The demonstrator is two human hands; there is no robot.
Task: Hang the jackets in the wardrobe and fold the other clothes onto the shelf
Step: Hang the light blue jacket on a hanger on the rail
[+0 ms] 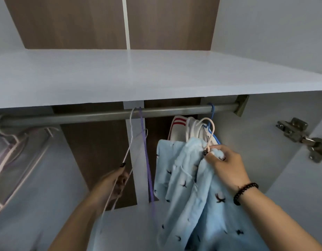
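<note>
A light blue jacket with small dark motifs hangs from a pale pink hanger, whose hook is just below the metal rail. My right hand grips the jacket's collar and the hanger's neck. Behind it a white garment with red stripes hangs on a blue hanger hooked on the rail. My left hand holds an empty white hanger that hangs on the rail beside a purple hanger.
A white shelf runs above the rail. More pale hangers hang at the far left. The wardrobe's right wall carries a metal door hinge. Brown back panels show behind the rail.
</note>
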